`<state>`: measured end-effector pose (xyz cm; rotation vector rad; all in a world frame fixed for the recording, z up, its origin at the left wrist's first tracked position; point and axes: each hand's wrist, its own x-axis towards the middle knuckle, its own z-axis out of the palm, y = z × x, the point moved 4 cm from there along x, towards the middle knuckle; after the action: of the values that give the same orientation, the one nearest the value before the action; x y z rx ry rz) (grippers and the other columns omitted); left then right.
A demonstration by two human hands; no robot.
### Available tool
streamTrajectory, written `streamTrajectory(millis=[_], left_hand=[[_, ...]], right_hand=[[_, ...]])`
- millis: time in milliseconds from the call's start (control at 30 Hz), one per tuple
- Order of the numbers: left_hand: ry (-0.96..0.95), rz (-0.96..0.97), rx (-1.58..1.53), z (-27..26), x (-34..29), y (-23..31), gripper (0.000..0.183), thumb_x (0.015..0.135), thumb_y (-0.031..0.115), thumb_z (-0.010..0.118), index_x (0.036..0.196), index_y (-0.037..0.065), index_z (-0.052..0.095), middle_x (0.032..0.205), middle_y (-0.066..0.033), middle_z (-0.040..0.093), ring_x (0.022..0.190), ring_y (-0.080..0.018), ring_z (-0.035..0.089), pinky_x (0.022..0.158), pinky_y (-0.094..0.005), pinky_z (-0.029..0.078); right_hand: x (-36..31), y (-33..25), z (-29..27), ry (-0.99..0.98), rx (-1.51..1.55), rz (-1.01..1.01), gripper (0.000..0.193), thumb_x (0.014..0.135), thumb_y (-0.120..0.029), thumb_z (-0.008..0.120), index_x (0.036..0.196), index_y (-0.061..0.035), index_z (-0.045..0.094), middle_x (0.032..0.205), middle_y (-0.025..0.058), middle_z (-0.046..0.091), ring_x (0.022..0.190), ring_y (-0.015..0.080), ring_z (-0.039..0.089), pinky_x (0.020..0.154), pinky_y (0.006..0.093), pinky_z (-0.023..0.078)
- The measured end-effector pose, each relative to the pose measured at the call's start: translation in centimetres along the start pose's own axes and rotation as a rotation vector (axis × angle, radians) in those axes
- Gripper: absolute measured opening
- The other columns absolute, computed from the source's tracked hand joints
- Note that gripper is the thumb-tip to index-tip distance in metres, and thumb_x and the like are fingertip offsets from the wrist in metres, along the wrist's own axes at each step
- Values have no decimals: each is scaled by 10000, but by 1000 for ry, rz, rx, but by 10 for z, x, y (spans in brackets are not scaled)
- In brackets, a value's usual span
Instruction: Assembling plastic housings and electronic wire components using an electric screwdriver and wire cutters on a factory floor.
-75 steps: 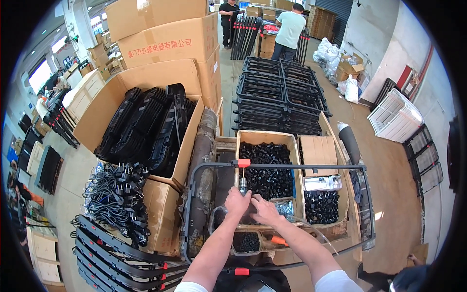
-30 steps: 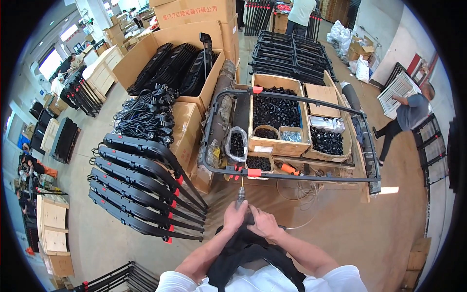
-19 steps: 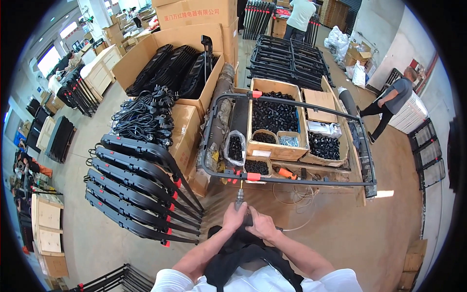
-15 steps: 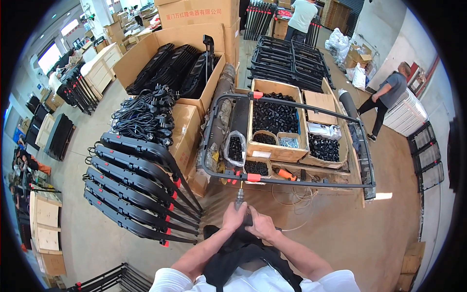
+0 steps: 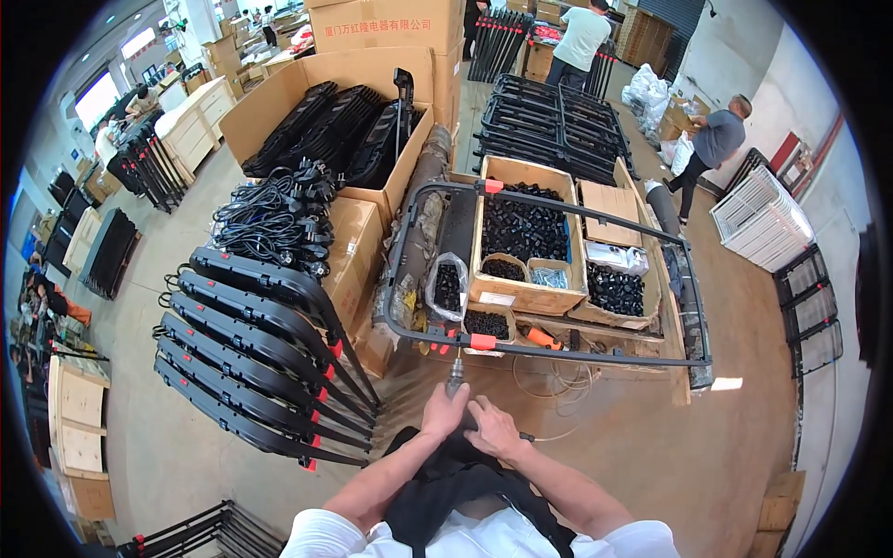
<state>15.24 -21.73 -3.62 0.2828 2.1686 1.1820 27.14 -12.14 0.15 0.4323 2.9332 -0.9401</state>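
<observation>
My left hand is wrapped round the front of a power driver with a metal chuck. Behind it, my right hand closes on the tool's dark body, most of which the fingers hide. From the chuck a thin bit points away from me and meets the near bar of a black tubular frame, just left of a red clip. Smaller red pieces sit beside the bit. The frame lies across the workbench, over an open wooden box of black plastic parts.
Black panels with long legs stand in a row at left, below a heap of black power cords. An orange-handled tool lies under the near bar, above a looped thin hose. A person walks at far right.
The bit stays at the near bar, with both hands still on the driver. My right hand has shifted slightly left. The person at right has walked farther off.
</observation>
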Motion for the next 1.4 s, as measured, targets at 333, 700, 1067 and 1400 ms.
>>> streamTrajectory(millis=[333,700,1067,1400], left_hand=[[17,7,19,4,-6,-13,661,960,582,626,1141,-53,627,1071,-326,714,1068,-484,693,917,-506,539],[60,8,10,6,-21,-19,564,984,551,636,1078,-5,644,997,-243,722,982,-393,707,875,-467,535],[-22,59,-29,30,-29,-7,498,1000,505,646,1035,8,658,933,-200,734,908,-346,720,839,-441,547],[-24,53,-17,34,-22,0,513,999,515,640,1060,5,655,955,-222,730,949,-369,713,862,-454,542]], right_hand=[[-9,-5,5,37,47,-10,561,782,-199,790,1269,-30,571,1398,194,549,1188,430,627,957,513,554],[-20,-6,7,12,8,-15,582,791,-219,785,1295,-30,564,1399,206,542,1177,424,633,955,515,554],[-44,12,-3,98,19,86,733,764,-241,819,1381,-20,491,1165,224,678,1071,412,688,915,494,571],[-38,18,-13,133,17,55,787,748,-255,849,1390,20,487,1048,270,730,964,421,729,864,489,586]])
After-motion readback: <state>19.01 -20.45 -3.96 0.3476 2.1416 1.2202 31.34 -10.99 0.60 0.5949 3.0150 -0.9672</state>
